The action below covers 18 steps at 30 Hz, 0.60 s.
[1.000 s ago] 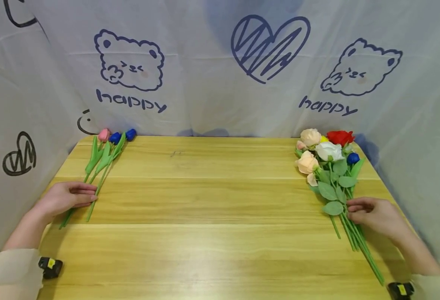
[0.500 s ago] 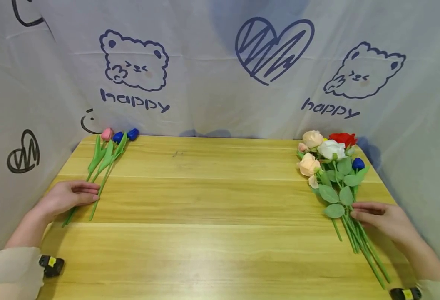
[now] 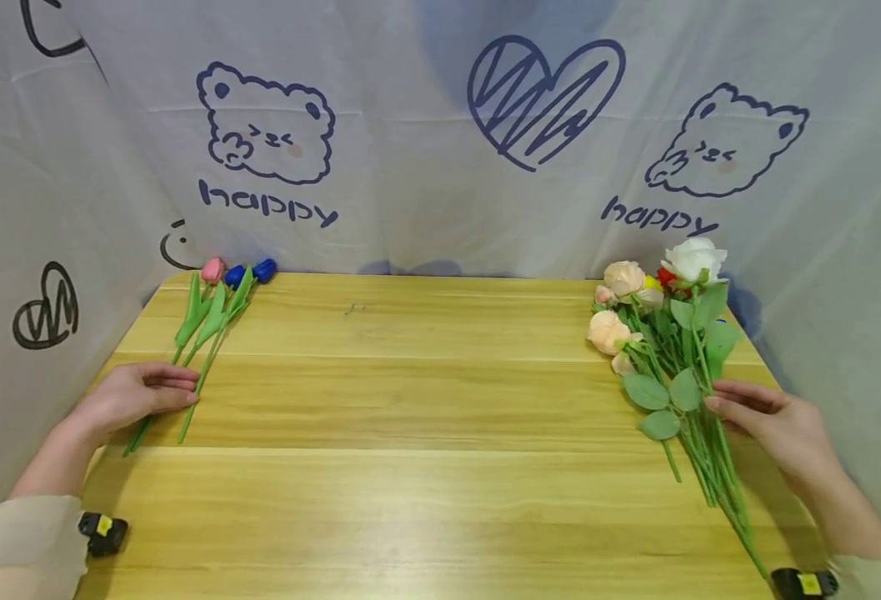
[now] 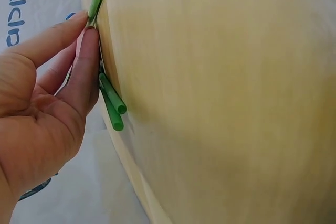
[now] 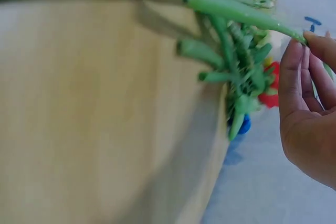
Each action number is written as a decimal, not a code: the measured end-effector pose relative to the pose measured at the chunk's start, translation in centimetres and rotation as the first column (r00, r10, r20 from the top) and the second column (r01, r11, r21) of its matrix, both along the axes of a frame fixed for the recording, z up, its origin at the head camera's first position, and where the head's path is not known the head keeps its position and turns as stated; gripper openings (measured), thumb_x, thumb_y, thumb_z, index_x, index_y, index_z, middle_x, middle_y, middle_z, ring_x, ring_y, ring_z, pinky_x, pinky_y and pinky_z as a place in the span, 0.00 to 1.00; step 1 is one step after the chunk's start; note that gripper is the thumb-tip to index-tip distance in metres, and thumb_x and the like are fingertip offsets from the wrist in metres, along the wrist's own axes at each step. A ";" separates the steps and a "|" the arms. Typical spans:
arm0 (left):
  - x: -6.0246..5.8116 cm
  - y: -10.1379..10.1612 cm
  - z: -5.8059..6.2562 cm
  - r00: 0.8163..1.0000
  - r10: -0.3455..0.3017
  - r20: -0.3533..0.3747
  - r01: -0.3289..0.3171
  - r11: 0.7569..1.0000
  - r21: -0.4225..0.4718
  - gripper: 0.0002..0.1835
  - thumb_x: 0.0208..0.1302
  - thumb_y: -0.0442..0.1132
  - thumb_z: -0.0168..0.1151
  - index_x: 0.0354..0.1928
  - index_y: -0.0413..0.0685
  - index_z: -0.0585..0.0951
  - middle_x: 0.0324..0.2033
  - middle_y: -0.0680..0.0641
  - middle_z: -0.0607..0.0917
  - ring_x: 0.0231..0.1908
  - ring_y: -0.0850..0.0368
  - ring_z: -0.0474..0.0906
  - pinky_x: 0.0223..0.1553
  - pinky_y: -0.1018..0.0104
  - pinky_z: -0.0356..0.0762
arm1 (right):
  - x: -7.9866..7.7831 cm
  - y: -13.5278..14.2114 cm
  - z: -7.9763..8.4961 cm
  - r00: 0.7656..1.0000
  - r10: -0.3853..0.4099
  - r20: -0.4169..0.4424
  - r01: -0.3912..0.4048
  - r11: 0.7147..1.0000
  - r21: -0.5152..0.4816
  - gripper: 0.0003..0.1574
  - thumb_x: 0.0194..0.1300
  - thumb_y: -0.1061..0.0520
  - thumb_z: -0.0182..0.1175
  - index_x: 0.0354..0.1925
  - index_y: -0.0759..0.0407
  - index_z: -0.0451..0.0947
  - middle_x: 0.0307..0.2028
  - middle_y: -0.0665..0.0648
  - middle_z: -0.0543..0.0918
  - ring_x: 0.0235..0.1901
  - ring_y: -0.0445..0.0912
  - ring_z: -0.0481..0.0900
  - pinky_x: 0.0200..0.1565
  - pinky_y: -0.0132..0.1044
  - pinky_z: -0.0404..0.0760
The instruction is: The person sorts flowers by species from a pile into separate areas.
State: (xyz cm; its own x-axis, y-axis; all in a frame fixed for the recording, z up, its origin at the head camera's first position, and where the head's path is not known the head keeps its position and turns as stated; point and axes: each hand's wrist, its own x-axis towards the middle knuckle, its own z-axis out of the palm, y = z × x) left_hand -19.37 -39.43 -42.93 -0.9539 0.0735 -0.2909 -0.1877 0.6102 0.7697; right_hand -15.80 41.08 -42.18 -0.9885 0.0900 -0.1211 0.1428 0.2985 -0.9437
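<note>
On the left of the table, my left hand (image 3: 131, 393) pinches the stem of the rightmost blue tulip (image 3: 264, 270) between thumb and fingers. A pink tulip (image 3: 212, 269) and a second blue tulip (image 3: 234, 277) lie beside it, their stems passing under the hand. At the right, my right hand (image 3: 781, 425) pinches the green stem (image 5: 247, 15) of a white rose (image 3: 695, 262), whose bloom is raised over the other flowers. Under it lie peach roses (image 3: 608, 332), a partly covered red rose (image 3: 668, 280), a bit of yellow and a mostly hidden blue flower (image 5: 244, 124).
The wooden table (image 3: 410, 400) spreads between the two flower groups. A white cloth (image 3: 410, 167) with bear and heart drawings hangs behind it and along both sides. Black wrist cameras (image 3: 102, 534) sit at both cuffs.
The white rose has risen up and to the right, off the other blooms, and now covers much of the red rose. My right hand has moved slightly up; my left hand stays in place.
</note>
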 end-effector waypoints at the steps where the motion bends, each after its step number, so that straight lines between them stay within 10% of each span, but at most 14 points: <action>1: 0.0 0.1 0.1 1.000 0.004 0.000 -0.004 1.000 -0.003 0.33 0.70 0.40 0.71 0.67 0.23 0.72 0.46 0.50 0.89 0.39 0.72 0.83 0.41 0.74 0.86 | 0.0 -0.3 0.2 1.000 -0.009 -0.018 0.009 1.000 -0.016 0.13 0.69 0.56 0.71 0.51 0.44 0.88 0.39 0.36 0.89 0.37 0.34 0.88 0.39 0.28 0.89; 10: -0.6 2.1 1.7 0.999 0.008 -0.045 -0.008 1.000 -0.015 0.33 0.71 0.43 0.70 0.68 0.27 0.72 0.51 0.44 0.87 0.39 0.68 0.85 0.41 0.68 0.88 | -0.7 -4.0 2.3 0.994 -0.032 -0.105 0.025 0.997 -0.067 0.20 0.68 0.57 0.72 0.58 0.51 0.86 0.40 0.39 0.88 0.38 0.34 0.86 0.35 0.30 0.89; 18: -2.2 9.6 4.1 0.987 -0.063 -0.149 0.076 0.993 0.087 0.28 0.72 0.42 0.69 0.67 0.33 0.76 0.58 0.32 0.81 0.43 0.61 0.86 0.46 0.63 0.89 | -1.7 -9.7 2.9 0.983 0.023 -0.183 -0.039 0.996 -0.080 0.22 0.68 0.57 0.72 0.59 0.58 0.85 0.40 0.42 0.89 0.37 0.38 0.87 0.34 0.32 0.90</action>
